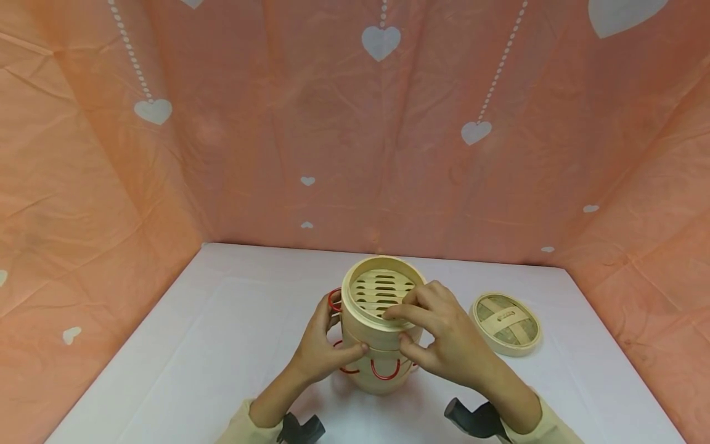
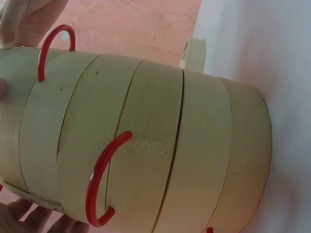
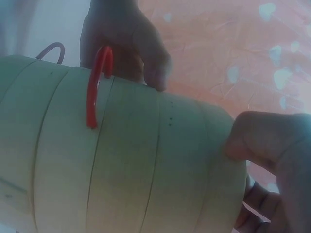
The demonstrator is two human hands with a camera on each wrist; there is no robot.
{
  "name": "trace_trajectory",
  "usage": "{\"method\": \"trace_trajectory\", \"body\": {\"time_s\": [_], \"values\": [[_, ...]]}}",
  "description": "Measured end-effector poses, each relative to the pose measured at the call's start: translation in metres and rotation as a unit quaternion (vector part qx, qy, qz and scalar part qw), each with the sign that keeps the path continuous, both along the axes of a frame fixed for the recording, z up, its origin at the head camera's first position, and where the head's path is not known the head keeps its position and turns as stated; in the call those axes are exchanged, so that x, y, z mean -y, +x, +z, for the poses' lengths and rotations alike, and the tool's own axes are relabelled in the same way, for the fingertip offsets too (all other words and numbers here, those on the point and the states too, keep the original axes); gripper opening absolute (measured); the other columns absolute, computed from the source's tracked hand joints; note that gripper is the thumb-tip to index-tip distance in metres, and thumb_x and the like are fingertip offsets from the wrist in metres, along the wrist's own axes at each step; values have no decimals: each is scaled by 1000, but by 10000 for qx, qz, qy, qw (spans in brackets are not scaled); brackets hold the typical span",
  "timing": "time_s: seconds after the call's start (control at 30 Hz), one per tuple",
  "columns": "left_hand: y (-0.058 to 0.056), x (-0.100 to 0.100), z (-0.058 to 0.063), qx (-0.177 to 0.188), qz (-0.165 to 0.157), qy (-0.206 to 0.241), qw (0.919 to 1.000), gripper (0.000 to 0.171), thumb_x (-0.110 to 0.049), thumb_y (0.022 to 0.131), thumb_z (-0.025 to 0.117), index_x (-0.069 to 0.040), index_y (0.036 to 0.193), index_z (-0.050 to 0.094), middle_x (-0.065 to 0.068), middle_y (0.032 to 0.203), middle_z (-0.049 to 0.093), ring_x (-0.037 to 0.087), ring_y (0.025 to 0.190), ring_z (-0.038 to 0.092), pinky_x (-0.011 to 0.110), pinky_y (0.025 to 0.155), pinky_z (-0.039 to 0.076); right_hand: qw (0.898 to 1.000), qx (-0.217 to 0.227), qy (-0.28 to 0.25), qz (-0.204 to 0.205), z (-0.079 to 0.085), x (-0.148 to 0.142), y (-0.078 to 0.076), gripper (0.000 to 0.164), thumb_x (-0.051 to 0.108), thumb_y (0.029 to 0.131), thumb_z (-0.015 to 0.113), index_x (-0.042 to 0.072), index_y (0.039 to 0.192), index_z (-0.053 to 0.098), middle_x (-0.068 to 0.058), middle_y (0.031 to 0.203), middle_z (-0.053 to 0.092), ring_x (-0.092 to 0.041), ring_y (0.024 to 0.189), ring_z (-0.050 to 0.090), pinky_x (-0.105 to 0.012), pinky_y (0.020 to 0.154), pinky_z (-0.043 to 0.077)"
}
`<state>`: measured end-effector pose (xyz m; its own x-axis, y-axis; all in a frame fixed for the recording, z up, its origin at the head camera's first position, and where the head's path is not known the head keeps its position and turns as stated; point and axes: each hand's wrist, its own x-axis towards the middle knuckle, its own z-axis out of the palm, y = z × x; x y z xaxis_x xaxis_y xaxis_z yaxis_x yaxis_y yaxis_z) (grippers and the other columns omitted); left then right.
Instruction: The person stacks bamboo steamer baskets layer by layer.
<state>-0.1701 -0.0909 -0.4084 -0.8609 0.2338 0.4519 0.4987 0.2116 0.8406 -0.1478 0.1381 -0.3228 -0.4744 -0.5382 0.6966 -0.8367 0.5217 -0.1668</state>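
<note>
A stack of round bamboo steamer baskets (image 1: 379, 338) with red loop handles stands upright on the table. Its top basket is uncovered and shows a slatted floor (image 1: 383, 287). My left hand (image 1: 323, 348) grips the stack's left side, thumb on the front and fingers around the far side. At the right of the top rim, my right hand (image 1: 446, 336) pinches the basket wall, with its thumb outside and fingers reaching over the rim inside. In the right wrist view the right thumb (image 3: 243, 141) presses the wall near the rim. The fingertips inside the basket are hidden there.
The woven bamboo lid (image 1: 507, 325) lies on the white table (image 1: 194, 345) to the right of the stack. Orange cloth (image 1: 333, 135) with white hearts hangs behind and at both sides. Each wrist wears a black mount (image 1: 474, 419).
</note>
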Motion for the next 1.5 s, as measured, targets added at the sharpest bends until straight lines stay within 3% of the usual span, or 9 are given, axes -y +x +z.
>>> {"method": "trace_trajectory", "body": {"time_s": [0.53, 0.8, 1.0, 1.17, 1.5], "values": [[0, 2, 2, 56, -109, 114, 9999, 84, -19, 69, 82, -11, 141, 39, 6, 135, 49, 16, 117, 49, 36, 103, 46, 9996, 193, 47, 192, 5, -5, -2, 43, 10, 68, 75, 26, 107, 69, 10, 96, 56, -9, 93, 44, -29, 80, 36], [-7, 6, 7, -306, -269, 353, 9985, 80, -30, 76, 74, -10, 144, 37, 12, 141, 46, 28, 124, 50, 35, 103, 46, 9988, 384, -281, 83, 9, -14, -3, 49, 11, 67, 75, 20, 114, 67, 4, 109, 59, -12, 103, 49, -28, 83, 42], [-11, 8, 18, -592, -332, 520, 9963, 82, -47, 81, 68, -6, 144, 35, 17, 144, 43, 37, 128, 47, 33, 106, 44, 9965, 634, -519, -158, 11, -23, -5, 49, 10, 68, 74, 16, 116, 66, 3, 112, 59, -12, 105, 48, -23, 86, 40], [-13, 7, 28, -694, -413, 644, 9947, 84, -48, 81, 69, -2, 143, 35, 17, 144, 41, 38, 131, 44, 30, 108, 41, 9946, 748, -567, -447, 9, -35, -8, 48, 11, 69, 75, 14, 115, 66, 4, 111, 59, -13, 111, 48, -22, 95, 37], [-14, 6, 37, -635, -496, 692, 9943, 86, -49, 79, 71, 1, 141, 39, 16, 143, 43, 37, 131, 45, 26, 107, 41, 9936, 598, -501, -817, -2, -57, -17, 51, 5, 67, 75, 19, 115, 66, 4, 107, 61, -11, 108, 51, -16, 93, 36]]}}
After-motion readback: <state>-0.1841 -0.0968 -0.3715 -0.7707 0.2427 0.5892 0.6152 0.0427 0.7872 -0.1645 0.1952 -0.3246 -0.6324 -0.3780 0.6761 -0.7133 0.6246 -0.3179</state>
